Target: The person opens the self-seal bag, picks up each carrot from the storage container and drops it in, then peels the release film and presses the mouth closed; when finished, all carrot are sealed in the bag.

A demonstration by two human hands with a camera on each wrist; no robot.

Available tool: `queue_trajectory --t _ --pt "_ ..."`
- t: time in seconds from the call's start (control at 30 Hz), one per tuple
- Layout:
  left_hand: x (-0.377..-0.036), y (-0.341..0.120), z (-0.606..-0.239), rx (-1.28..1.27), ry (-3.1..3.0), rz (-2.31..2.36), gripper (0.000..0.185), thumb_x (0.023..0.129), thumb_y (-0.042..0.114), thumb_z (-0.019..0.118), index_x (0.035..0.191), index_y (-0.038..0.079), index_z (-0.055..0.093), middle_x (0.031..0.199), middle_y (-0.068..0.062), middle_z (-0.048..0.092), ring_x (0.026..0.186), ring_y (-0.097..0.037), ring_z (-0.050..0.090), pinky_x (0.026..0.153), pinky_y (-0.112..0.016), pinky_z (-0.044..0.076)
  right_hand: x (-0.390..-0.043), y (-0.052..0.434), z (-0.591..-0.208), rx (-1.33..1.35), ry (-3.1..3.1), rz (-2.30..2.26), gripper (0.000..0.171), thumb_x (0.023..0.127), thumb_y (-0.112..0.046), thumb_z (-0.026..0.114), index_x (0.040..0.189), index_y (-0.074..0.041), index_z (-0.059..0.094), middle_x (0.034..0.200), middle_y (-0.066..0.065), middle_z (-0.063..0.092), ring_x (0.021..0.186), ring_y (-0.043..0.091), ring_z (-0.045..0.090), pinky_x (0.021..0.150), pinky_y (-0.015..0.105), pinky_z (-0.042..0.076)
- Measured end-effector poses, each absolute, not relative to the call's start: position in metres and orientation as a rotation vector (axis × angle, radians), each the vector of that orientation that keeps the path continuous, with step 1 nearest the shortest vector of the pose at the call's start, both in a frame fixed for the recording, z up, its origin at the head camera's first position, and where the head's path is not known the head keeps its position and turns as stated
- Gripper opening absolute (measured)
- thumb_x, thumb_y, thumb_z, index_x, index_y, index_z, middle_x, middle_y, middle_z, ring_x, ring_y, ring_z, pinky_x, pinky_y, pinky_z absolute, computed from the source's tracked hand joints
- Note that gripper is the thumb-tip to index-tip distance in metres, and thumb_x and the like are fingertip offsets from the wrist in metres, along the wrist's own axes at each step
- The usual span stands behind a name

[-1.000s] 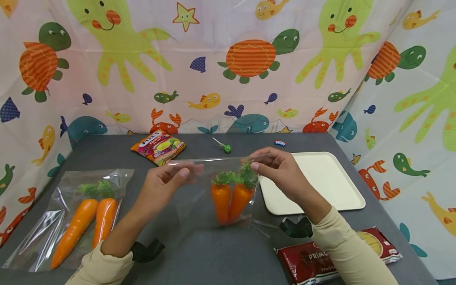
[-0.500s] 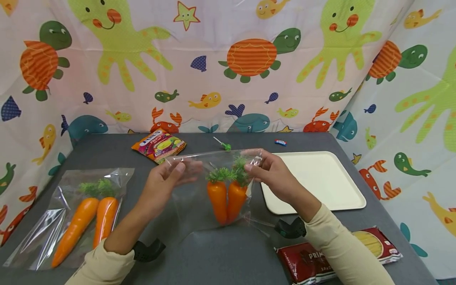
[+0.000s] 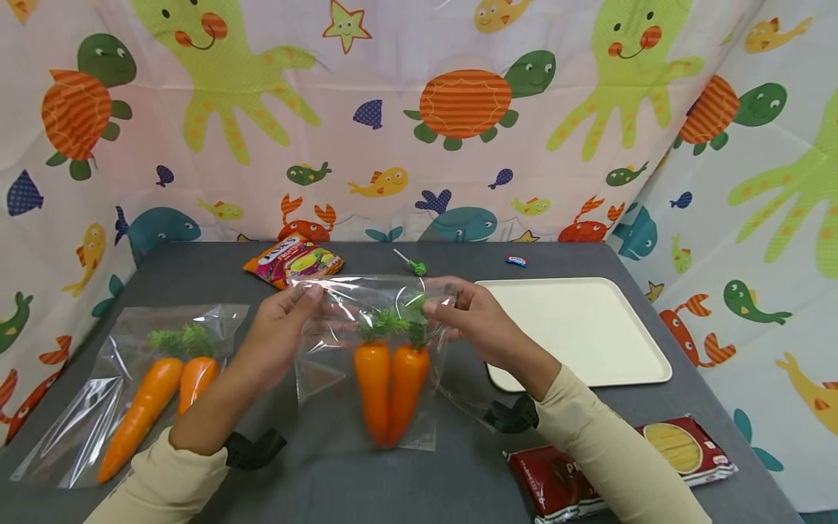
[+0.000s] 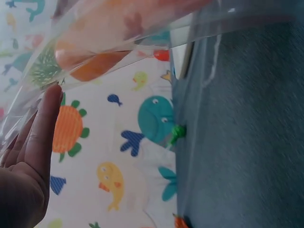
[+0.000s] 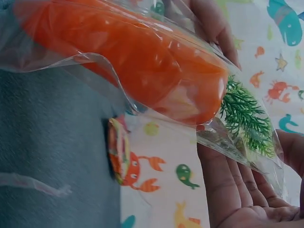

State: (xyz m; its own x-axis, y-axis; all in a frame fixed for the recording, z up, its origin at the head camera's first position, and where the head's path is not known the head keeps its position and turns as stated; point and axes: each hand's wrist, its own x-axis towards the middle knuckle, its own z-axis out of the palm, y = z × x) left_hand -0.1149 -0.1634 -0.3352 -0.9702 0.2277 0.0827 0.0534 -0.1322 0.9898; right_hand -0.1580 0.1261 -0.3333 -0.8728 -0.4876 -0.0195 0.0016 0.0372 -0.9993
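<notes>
Both hands (left hand [image 3: 281,327], right hand [image 3: 474,324]) pinch bag [image 3: 366,364] — carrots [image 3: 389,389] inside.

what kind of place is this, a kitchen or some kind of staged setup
Likely a staged tabletop set, not a kitchen: a grey table walled by a sea-creature print curtain, with toy-like carrots in a clear bag and a bare cream tray.

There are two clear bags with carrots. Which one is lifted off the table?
The middle bag, which both hands, left hand and right hand, pinch by its top edge. The other bag lies flat at the left.
</notes>
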Motion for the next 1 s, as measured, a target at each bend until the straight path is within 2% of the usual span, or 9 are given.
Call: queue_trajectory --t 0.1,0.2,0.4,0.57,0.8,0.93,1.0 --pt "-0.118 -0.172 -0.337 0.273 1.934 2.249 0.034 0.103 0.034 0.048 0.107 0.002 0.057 0.103 -0.01 0.072 0.093 -0.026 0.07 0.078 -0.046 0.057 -0.162 0.119 -0.341 -0.467 1.93 -1.887 0.042 0.096 -0.012 0.062 0.136 -0.003 0.052 0.112 0.014 0.064 0.096 0.028 0.066 0.078 0.047 0.058" --pt "-0.12 -0.179 -0.341 0.25 1.935 2.206 0.034 0.103 0.035 0.047 0.114 0.003 0.054 0.104 -0.008 0.073 0.093 -0.027 0.07 0.076 -0.046 0.057 -0.165 0.112 -0.349 -0.458 1.921 -1.864 0.041 0.096 -0.013 0.062 0.135 -0.003 0.052 0.115 0.015 0.063 0.101 0.029 0.066 0.078 0.046 0.057" --pt "-0.125 -0.193 -0.347 0.174 2.006 2.101 0.054 0.102 0.041 0.048 0.134 -0.003 0.043 0.108 -0.009 0.072 0.095 -0.029 0.07 0.078 -0.045 0.057 -0.172 0.1 -0.362 -0.449 1.797 -1.893 0.043 0.097 -0.01 0.061 0.137 -0.001 0.049 0.118 0.019 0.059 0.11 0.033 0.062 0.079 0.049 0.057" --pt "-0.129 -0.203 -0.352 0.116 2.053 2.026 0.06 0.102 0.044 0.046 0.139 -0.002 0.039 0.107 -0.006 0.072 0.095 -0.025 0.07 0.08 -0.042 0.057 -0.179 0.09 -0.37 -0.437 1.731 -1.9 0.041 0.098 -0.008 0.059 0.137 0.001 0.048 0.119 0.02 0.061 0.105 0.034 0.065 0.079 0.051 0.056" --pt "-0.139 -0.216 -0.36 0.003 2.02 2.014 0.063 0.1 0.045 0.05 0.138 -0.004 0.039 0.105 -0.009 0.072 0.094 -0.027 0.07 0.08 -0.045 0.056 -0.189 0.079 -0.38 -0.406 1.704 -1.869 0.036 0.098 -0.01 0.059 0.132 -0.001 0.051 0.111 0.017 0.059 0.088 0.028 0.067 0.079 0.05 0.057" --pt "-0.141 -0.223 -0.364 -0.099 2.013 1.982 0.059 0.101 0.043 0.05 0.133 -0.006 0.044 0.103 -0.01 0.072 0.091 -0.026 0.071 0.079 -0.043 0.057 -0.194 0.073 -0.385 -0.382 1.679 -1.84 0.04 0.098 -0.008 0.058 0.136 0.001 0.047 0.117 0.018 0.057 0.087 0.028 0.068 0.08 0.05 0.056" --pt "-0.141 -0.225 -0.367 -0.147 1.984 1.984 0.052 0.101 0.041 0.05 0.124 -0.006 0.051 0.102 -0.01 0.072 0.09 -0.025 0.071 0.079 -0.042 0.057 -0.195 0.07 -0.387 -0.357 1.691 -1.818 0.043 0.098 -0.008 0.058 0.138 0.002 0.045 0.121 0.019 0.056 0.089 0.031 0.068 0.079 0.049 0.057"
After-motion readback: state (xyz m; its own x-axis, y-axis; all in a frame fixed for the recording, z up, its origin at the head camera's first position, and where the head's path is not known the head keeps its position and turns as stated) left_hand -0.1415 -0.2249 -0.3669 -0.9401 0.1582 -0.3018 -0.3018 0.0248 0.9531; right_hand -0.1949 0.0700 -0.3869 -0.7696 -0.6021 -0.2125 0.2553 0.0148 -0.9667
